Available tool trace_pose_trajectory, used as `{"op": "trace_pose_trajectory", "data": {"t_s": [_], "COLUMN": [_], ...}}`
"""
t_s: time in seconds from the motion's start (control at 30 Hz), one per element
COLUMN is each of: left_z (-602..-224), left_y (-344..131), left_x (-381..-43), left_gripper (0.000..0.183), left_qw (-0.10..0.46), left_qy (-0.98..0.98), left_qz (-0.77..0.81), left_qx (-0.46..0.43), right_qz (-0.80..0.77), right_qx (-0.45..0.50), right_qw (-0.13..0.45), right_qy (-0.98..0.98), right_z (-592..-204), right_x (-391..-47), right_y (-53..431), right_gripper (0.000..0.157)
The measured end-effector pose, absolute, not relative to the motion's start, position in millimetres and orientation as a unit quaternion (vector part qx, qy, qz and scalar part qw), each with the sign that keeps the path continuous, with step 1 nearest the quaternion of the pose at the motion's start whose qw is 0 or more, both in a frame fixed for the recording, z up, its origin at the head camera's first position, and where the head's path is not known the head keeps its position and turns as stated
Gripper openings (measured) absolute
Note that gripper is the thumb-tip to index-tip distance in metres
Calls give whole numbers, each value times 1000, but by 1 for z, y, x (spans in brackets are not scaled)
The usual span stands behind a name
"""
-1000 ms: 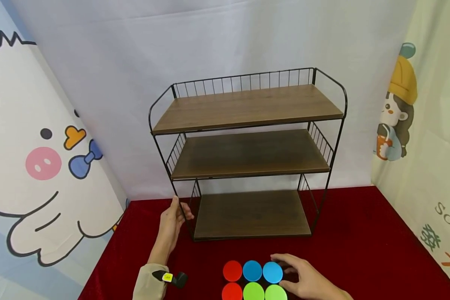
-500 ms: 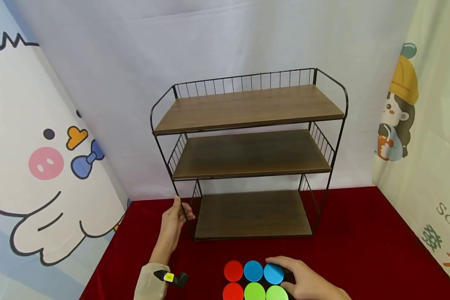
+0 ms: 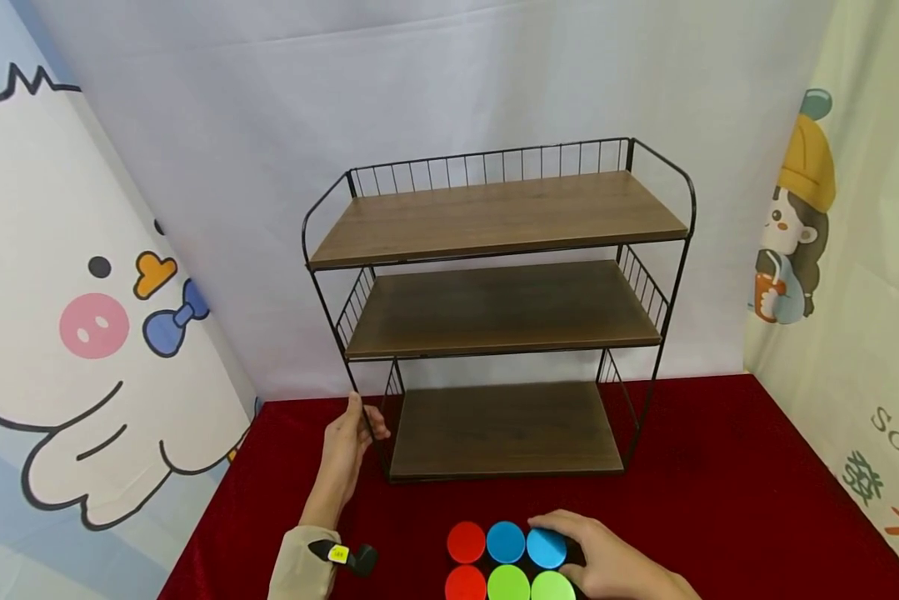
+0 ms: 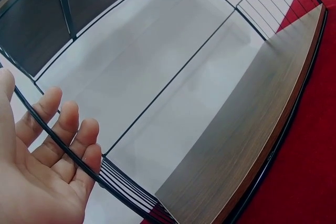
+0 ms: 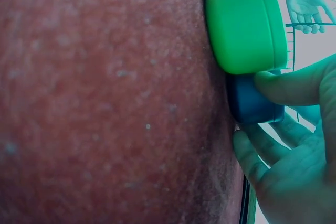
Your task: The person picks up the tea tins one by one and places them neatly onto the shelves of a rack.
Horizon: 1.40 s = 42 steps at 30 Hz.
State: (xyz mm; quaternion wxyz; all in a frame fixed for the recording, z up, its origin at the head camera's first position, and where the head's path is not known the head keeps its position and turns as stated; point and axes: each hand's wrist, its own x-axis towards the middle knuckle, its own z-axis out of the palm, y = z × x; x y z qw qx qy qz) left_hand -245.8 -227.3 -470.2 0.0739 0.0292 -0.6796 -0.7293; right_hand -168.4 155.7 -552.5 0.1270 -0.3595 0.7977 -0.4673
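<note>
A three-tier shelf rack [image 3: 505,429] with brown wood boards and a black wire frame stands in the head view. My left hand [image 3: 344,442] holds its left front post loosely, thumb on one side; in the left wrist view the fingers curl behind the black wire [image 4: 39,116]. My right hand [image 3: 606,554] pinches a light blue round jar [image 3: 545,548] between thumb and fingers. In the right wrist view the thumb lies against this blue jar [image 5: 252,103], beside a green lidded jar [image 5: 244,30].
Next to the held jar stand a darker blue jar [image 3: 505,542], two red jars [image 3: 466,542] and two green jars [image 3: 508,582], packed in rows on a red cloth [image 3: 719,500]. Printed curtains hang at both sides, with a white cloth [image 3: 494,75] behind the rack.
My right hand has moved slightly left and its fingers have closed on the light blue jar. The left hand stays at the rack's post. The head view has shifted a little.
</note>
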Motion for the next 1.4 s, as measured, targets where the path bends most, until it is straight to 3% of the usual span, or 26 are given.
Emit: {"op": "trace_pose_trajectory", "data": {"t_s": [0.2,0.67,1.4], "left_z": [-471,-471,-468], "left_y": [-226,-224,-229], "left_x": [-247,-249,-246], "left_gripper": [63,64,66], "left_qw": [74,77,77], "left_qy": [-678,-682,-692], "left_qz": [-730,-727,-718], "left_qx": [28,23,26], "right_qz": [-450,-483,-430], "right_qx": [-360,-335,-342], "right_qw": [94,107,17], "right_qy": [812,802,835], "right_z": [-551,-540,-489], "right_x": [-170,-179,-189], "right_y": [159,168,177], "right_gripper": [49,55,53]}}
